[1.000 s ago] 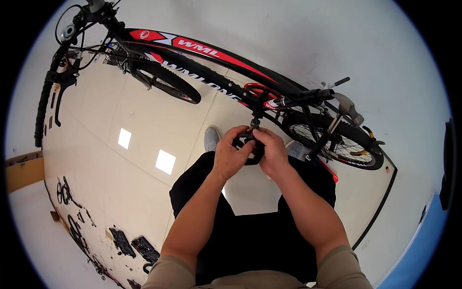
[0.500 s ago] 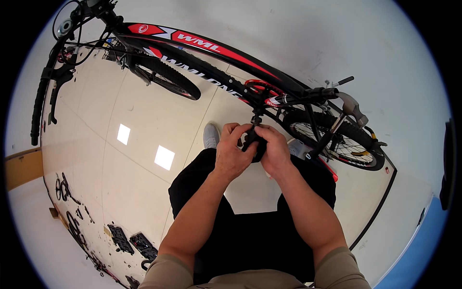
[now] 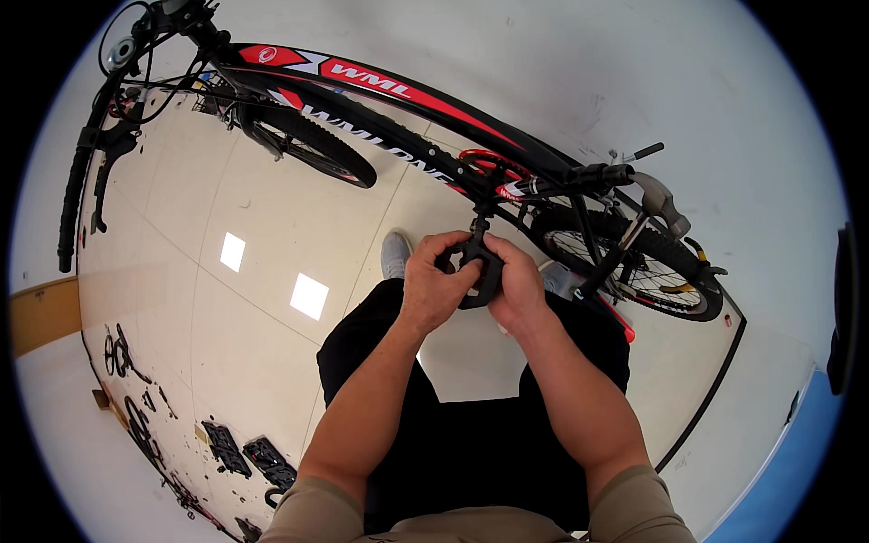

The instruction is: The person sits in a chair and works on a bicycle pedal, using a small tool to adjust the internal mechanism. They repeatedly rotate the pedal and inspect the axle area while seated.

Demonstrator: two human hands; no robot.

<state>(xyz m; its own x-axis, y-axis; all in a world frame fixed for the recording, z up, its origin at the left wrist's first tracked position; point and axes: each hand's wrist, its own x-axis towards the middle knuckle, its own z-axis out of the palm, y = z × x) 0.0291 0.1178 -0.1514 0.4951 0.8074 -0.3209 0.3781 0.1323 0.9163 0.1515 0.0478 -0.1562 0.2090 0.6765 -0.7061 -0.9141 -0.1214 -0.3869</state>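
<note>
My left hand (image 3: 433, 285) and my right hand (image 3: 518, 281) grip a black pedal (image 3: 485, 282) from either side, with my left thumb over it. The pedal's spindle meets the crank (image 3: 482, 213) below the red chainring (image 3: 484, 161) of a black and red bicycle (image 3: 380, 86), lying across the view in front of me. A hammer (image 3: 663, 204) is at the seat post, right of my hands.
The rear wheel (image 3: 681, 294) is at right, the front wheel (image 3: 321, 158) beyond at left. Two dark tool cases (image 3: 226, 450) and scattered bicycle parts (image 3: 122, 357) lie on the floor at lower left. A blue panel (image 3: 778, 462) stands at far right.
The view has shifted slightly, so the bicycle sits a little higher. My fingers have moved on the pedal, and more of its lower right part shows.
</note>
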